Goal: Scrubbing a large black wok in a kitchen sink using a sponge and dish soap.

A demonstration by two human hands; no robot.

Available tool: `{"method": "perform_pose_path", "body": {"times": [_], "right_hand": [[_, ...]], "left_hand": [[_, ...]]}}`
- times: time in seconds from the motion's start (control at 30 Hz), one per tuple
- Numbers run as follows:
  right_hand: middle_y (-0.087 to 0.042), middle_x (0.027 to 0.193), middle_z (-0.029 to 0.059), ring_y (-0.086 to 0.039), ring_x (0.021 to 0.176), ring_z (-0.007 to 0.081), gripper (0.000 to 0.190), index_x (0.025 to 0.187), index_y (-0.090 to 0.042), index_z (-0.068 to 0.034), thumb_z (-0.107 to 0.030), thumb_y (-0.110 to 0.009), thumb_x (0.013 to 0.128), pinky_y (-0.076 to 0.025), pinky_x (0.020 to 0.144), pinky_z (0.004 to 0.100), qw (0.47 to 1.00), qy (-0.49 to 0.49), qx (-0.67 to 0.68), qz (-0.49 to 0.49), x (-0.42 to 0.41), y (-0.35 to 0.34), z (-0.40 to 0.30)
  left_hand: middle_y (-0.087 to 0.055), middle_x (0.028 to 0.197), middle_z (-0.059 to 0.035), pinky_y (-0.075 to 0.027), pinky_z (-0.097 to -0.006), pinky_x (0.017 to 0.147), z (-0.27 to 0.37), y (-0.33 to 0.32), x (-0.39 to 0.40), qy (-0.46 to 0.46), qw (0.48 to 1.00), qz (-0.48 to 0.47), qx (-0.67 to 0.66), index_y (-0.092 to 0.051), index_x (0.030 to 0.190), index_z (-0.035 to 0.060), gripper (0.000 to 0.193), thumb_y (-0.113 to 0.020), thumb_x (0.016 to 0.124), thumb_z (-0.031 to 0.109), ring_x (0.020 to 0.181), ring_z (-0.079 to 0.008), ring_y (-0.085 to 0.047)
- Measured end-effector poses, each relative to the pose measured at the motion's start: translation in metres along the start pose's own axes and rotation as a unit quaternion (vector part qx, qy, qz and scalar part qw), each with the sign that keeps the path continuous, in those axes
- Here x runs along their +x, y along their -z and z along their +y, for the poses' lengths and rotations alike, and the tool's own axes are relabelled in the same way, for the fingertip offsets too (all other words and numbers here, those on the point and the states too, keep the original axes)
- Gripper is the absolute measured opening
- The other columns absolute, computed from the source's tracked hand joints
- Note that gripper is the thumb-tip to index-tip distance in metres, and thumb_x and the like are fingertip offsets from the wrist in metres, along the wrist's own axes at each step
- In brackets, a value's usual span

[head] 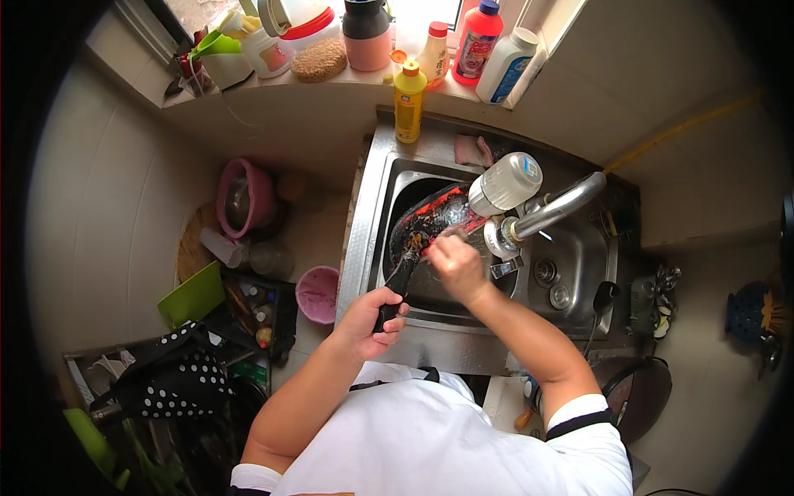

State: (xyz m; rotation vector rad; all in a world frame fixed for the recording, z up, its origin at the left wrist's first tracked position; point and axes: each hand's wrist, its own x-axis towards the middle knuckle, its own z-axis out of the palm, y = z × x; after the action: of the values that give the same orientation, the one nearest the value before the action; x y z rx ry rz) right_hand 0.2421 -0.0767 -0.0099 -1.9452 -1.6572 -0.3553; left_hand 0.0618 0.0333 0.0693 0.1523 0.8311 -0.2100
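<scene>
My left hand grips the black handle of a frying pan. The pan lies tilted in the left sink basin, its red underside facing up and covered with black scorched patches. Against the pan's near right edge, my right hand presses a small greyish scourer; motion blur and the fingers hide most of it. Just beyond that hand stands a chrome faucet with a clear-topped water filter, which overlaps part of the pan.
To the right is a second basin with a drain. A yellow bottle stands behind the sink, near a pink cloth. More bottles and a brown scrub pad line the windowsill. A pink bucket is left of the counter.
</scene>
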Motion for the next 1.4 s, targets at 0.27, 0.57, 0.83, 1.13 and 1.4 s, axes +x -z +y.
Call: {"method": "perform_pose_path", "body": {"times": [0.27, 0.57, 0.83, 1.13, 1.4], "right_hand": [[-0.054, 0.072, 0.0035, -0.057, 0.075, 0.0201, 0.007, 0.068, -0.056, -0.009, -0.013, -0.061, 0.066, -0.047, 0.06, 0.0316, 0.998, 0.068, 0.01, 0.009, 0.005, 0.007, 0.01], [-0.062, 0.081, 0.0101, -0.06, 0.079, 0.028, 0.02, 0.089, -0.063, -0.006, -0.005, -0.065, 0.069, -0.049, 0.069, 0.035, 0.984, -0.062, 0.159, 0.042, -0.037, 0.031, 0.129], [-0.062, 0.08, 0.0128, -0.06, 0.076, 0.031, 0.016, 0.082, -0.063, -0.003, -0.002, -0.066, 0.066, -0.049, 0.068, 0.0371, 0.985, -0.061, 0.158, 0.026, -0.038, 0.043, 0.154], [-0.066, 0.086, 0.007, -0.063, 0.077, 0.0149, 0.011, 0.086, -0.065, 0.001, 0.002, -0.067, 0.076, -0.051, 0.072, 0.028, 0.899, -0.331, 0.276, 0.083, -0.033, 0.078, 0.126], [-0.067, 0.09, 0.0124, -0.065, 0.075, 0.0178, 0.028, 0.103, -0.061, -0.001, -0.024, -0.05, 0.093, -0.052, 0.071, 0.0303, 0.889, -0.367, 0.259, 0.084, -0.056, -0.006, 0.141]], "left_hand": [[-0.052, 0.075, -0.007, -0.027, -0.0209, 0.032, 0.003, 0.012, -0.004, -0.008, 1.0, -0.002, 0.019, -0.047, 0.083, 0.0021, 0.01, -0.052, 0.084, 0.01, 0.047, -0.0095, -0.042], [-0.054, 0.079, -0.009, -0.028, -0.0198, 0.03, 0.01, 0.056, -0.015, -0.002, 0.999, -0.03, 0.012, -0.047, 0.093, 0.0045, 0.012, -0.054, 0.083, 0.007, 0.045, -0.0094, -0.041], [-0.054, 0.081, -0.0089, -0.028, -0.0192, 0.03, 0.013, 0.081, -0.013, 0.021, 0.997, -0.069, 0.014, -0.049, 0.105, 0.0059, 0.024, -0.055, 0.082, 0.007, 0.043, -0.0091, -0.041], [-0.054, 0.084, -0.0086, -0.034, -0.021, 0.034, -0.007, 0.116, -0.008, -0.004, 0.996, -0.082, 0.042, -0.049, 0.119, 0.0039, 0.04, -0.057, 0.08, 0.009, 0.047, -0.011, -0.045], [-0.057, 0.088, -0.0081, -0.042, -0.0259, 0.042, -0.024, 0.097, 0.011, 0.001, 0.986, 0.069, 0.153, -0.05, 0.113, 0.0038, 0.04, -0.056, 0.073, -0.001, 0.062, -0.0153, -0.057]]}}
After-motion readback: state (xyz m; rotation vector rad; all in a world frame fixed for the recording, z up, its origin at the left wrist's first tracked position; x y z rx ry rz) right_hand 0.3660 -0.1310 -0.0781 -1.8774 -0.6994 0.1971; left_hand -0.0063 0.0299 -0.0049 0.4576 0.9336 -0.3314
